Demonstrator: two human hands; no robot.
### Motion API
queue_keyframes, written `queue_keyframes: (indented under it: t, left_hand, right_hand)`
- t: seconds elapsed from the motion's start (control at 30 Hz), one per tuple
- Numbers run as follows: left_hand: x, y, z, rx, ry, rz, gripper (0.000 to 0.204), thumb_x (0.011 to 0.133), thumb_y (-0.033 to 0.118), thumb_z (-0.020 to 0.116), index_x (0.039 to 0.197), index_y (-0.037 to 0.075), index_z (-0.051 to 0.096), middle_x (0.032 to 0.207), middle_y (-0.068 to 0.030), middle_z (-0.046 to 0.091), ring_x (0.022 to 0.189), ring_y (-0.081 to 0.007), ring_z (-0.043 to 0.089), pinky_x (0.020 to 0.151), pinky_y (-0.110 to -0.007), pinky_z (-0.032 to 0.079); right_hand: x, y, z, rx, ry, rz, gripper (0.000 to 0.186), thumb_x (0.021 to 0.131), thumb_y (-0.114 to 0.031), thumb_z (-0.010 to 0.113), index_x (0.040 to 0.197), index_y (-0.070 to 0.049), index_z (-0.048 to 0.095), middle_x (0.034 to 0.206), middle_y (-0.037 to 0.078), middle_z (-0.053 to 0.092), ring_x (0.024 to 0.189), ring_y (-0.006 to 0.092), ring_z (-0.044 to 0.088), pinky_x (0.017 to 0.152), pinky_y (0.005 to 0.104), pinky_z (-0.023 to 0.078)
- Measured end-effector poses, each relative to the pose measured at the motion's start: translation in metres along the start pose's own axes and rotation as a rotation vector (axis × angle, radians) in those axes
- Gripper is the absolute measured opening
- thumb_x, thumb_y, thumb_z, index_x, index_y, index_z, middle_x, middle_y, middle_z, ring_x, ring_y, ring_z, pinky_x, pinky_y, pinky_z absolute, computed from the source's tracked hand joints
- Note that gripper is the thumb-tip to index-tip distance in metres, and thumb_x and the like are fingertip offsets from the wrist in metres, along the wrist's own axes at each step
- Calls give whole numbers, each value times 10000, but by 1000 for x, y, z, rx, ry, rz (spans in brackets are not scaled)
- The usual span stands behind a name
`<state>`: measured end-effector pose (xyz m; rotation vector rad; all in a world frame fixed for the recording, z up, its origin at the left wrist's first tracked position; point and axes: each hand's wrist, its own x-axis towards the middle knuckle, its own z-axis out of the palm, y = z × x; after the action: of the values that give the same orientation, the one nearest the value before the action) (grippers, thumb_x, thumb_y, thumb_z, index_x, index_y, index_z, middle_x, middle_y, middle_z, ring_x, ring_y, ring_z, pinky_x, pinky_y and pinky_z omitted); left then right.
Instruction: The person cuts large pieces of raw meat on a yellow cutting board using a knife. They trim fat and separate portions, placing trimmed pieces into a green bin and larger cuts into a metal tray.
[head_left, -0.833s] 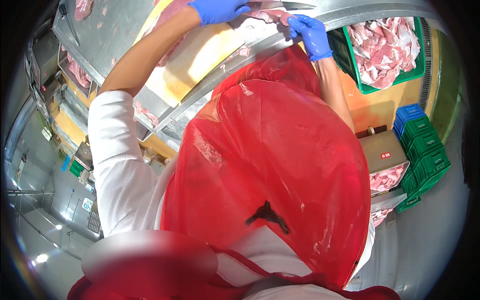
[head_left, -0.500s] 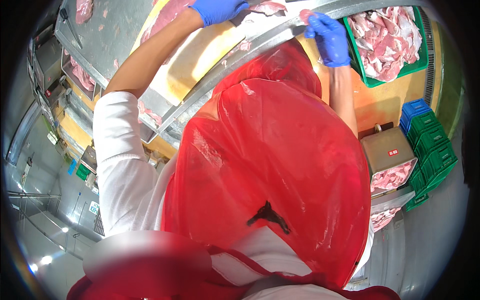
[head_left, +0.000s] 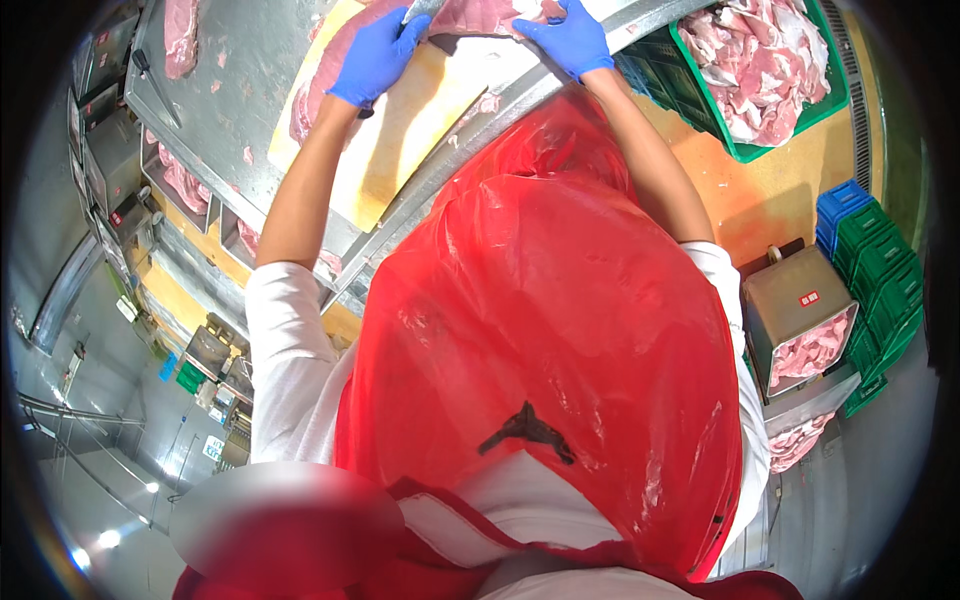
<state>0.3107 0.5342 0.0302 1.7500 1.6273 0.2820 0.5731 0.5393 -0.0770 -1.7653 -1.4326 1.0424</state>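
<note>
In a blue glove, my left hand (head_left: pixel 376 62) closes around a knife; a bit of its grey blade (head_left: pixel 424 9) shows beyond the fingers, and a dark end sticks out by the wrist. A long slab of pink meat (head_left: pixel 322 92) lies under and beyond this hand on a yellowish cutting board (head_left: pixel 412 135). My right hand (head_left: pixel 572 42), gloved too, pinches the right end of the meat, thumb and fingertips against its edge. The far side of the meat is cut off by the picture's top edge.
A green crate (head_left: pixel 838 90) full of meat pieces stands right of the metal table (head_left: pixel 225 120). Another knife (head_left: pixel 155 85) and a meat strip (head_left: pixel 181 38) lie at the table's far left. A metal bin (head_left: pixel 800 285) with meat and stacked green crates (head_left: pixel 880 270) stand lower right.
My right hand has moved left from beside the green crate to the meat; the small piece it held is no longer in view. My left hand has shifted left and nearer.
</note>
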Motion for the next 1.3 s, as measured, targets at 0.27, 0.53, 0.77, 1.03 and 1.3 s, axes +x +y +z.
queue_keyframes:
  t: [0.27,0.53,0.77,1.03,1.3]
  left_hand:
    - [-18,-19,44,-48,-51,-49,382,1006,383,529,1043,17,631,851,-198,681,782,-354,661,737,-427,511]
    - [41,-7,51,105,-121,150,388,1004,400,516,1027,31,635,898,-237,676,826,-415,645,743,-479,505]
    - [67,-14,35,257,-279,251,400,996,415,534,1046,33,643,951,-228,680,869,-389,651,779,-456,504]
    - [81,-3,23,257,-418,278,390,1009,385,528,1040,13,640,904,-227,663,825,-386,631,785,-426,499]
    - [70,0,11,178,-541,188,400,1020,391,518,1109,22,646,893,-217,655,825,-363,629,793,-405,502]
  right_hand:
    - [17,-4,9,-419,-367,43,779,812,-649,606,1174,39,670,1110,265,690,1054,404,664,931,439,515]
    - [42,39,22,-249,-519,139,658,893,-572,544,1028,47,721,950,264,713,902,373,693,841,415,514]
    - [14,27,6,-65,-478,193,564,899,-484,616,964,68,714,813,214,707,717,286,668,720,384,515]
    - [10,24,-3,112,-378,189,504,909,-399,657,1029,88,705,811,161,711,728,217,644,709,346,509]
    - [-2,9,-18,165,-308,140,520,910,-386,681,1087,102,692,925,169,727,833,198,647,781,340,508]
